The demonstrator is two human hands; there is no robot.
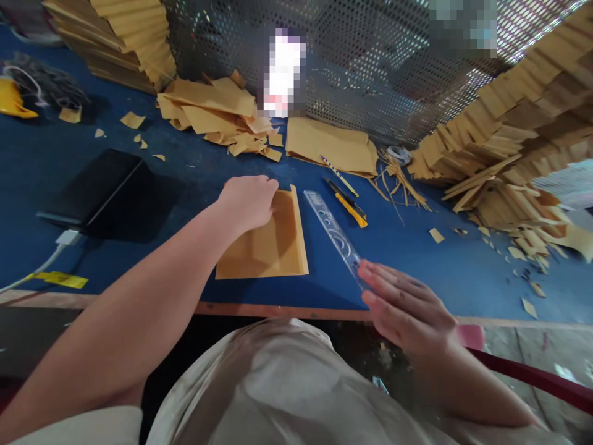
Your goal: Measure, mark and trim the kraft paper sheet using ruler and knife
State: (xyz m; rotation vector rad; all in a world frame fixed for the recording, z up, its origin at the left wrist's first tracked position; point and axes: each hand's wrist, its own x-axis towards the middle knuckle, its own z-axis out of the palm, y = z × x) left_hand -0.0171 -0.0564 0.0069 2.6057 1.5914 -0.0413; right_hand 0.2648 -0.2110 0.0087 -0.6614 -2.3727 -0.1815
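A brown paper sheet point(264, 253) lies near the table's front edge, with a narrow folded strip along its right side. My left hand point(250, 201) is closed at the sheet's upper part, its fingertips partly hidden behind the knuckles. To the right, a clear plastic ruler point(331, 227) slants toward me. My right hand point(405, 306) has its fingers around the ruler's near end, beside the table edge; the thumb is hidden. Beyond the ruler lie a yellow-and-black utility knife point(351, 209) and a striped pencil point(340, 176).
Brown paper scraps point(217, 114) and a flat paper stack point(331, 145) lie along the perforated metal panel point(365, 68). Folded paper piles point(491, 136) stand at right. A black device point(95, 188) with a white cable point(58, 247) sits at left on the blue tabletop point(417, 259).
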